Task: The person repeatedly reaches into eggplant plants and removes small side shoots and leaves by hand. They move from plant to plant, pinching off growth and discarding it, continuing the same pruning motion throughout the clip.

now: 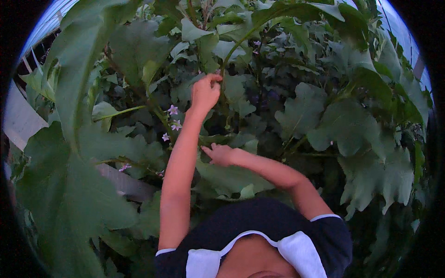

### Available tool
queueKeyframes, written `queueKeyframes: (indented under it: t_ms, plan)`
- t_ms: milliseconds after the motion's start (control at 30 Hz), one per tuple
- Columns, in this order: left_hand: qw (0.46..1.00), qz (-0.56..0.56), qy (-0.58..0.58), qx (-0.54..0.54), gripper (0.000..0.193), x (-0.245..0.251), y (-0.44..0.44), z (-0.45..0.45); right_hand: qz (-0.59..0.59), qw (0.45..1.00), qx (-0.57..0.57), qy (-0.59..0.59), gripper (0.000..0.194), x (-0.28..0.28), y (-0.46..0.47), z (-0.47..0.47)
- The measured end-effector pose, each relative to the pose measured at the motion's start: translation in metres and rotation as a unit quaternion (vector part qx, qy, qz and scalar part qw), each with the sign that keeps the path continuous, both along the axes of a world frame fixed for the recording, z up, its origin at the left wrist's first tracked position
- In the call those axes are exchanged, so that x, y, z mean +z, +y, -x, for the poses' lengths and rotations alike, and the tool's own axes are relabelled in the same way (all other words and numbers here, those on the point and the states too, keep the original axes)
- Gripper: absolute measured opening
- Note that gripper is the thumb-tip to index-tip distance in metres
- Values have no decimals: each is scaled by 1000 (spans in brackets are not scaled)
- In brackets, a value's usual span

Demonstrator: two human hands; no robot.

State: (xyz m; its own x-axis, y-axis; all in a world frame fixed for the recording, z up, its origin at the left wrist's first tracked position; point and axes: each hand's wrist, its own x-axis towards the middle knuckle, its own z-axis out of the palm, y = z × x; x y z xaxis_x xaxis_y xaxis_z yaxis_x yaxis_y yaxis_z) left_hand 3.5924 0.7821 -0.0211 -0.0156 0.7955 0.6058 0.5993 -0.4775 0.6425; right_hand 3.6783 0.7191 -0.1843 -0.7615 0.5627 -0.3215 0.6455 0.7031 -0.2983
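Note:
My left hand [205, 91] reaches far up into an eggplant plant. Its thumb and fingers are pinched together at a thin green stalk [223, 67], with a small pale flower at the fingertips. Lower down, my right hand [221, 155] is held over a broad green leaf [233, 177]. One of its fingers points left towards the leaves beside my left forearm; whether it grips anything cannot be seen. Pale purple eggplant flowers [176, 125] hang just left of my left forearm.
Large lobed leaves [66, 194] crowd close on the left, and more leaves [361, 128] spread on the right. Behind them the foliage is dense and dark. Translucent greenhouse film [399, 31] shows at the upper edges. A grey strip [22, 111] runs along the left.

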Motion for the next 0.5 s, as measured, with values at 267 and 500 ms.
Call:
queueKeyframes:
  t_ms: [267, 500]
  plan:
    - [973, 176, 148, -5, 18, -20, 53, 21, 7, 993, 11, 117, 74, -29, 1, -15]
    - [907, 122, -401, -26, 29, -43, 95, 34, 56, 993, -4, 106, 77, -17, 0, -26]
